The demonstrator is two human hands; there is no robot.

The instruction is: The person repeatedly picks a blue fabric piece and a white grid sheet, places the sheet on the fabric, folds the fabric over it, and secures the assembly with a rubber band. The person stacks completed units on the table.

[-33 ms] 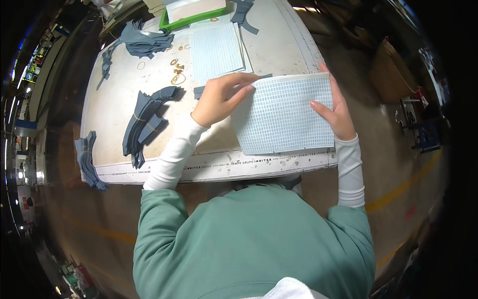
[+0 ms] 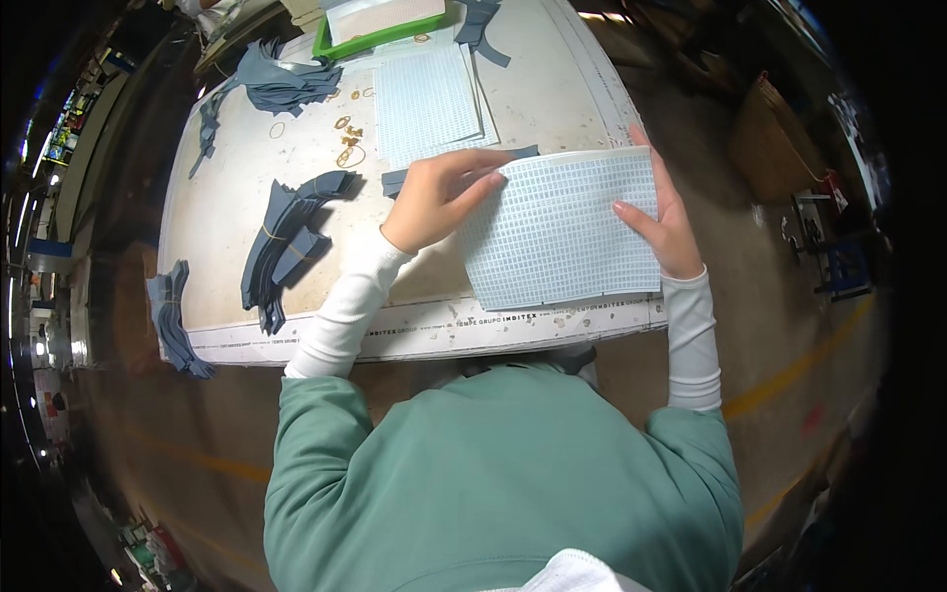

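Observation:
Both my hands hold a stack of pale sheets (image 2: 562, 232) printed with a fine blue grid, raised over the near right part of the table. At its upper left corner my left hand (image 2: 439, 197) pinches the edge between thumb and fingers. My right hand (image 2: 671, 227) grips the right side, thumb on the front and fingers behind. Part of a dark grey-blue strip (image 2: 395, 184) shows behind my left hand. Left of that hand lies a bundle of dark grey-blue cut pieces (image 2: 286, 232), tied with a band.
More grid-printed sheets (image 2: 424, 99) lie farther back, before a green tray (image 2: 385, 41). Loose rubber bands (image 2: 350, 156) are scattered beside them. Grey-blue pieces are heaped (image 2: 281, 79) at the far left, and another tied bundle (image 2: 173, 321) hangs over the table's left edge.

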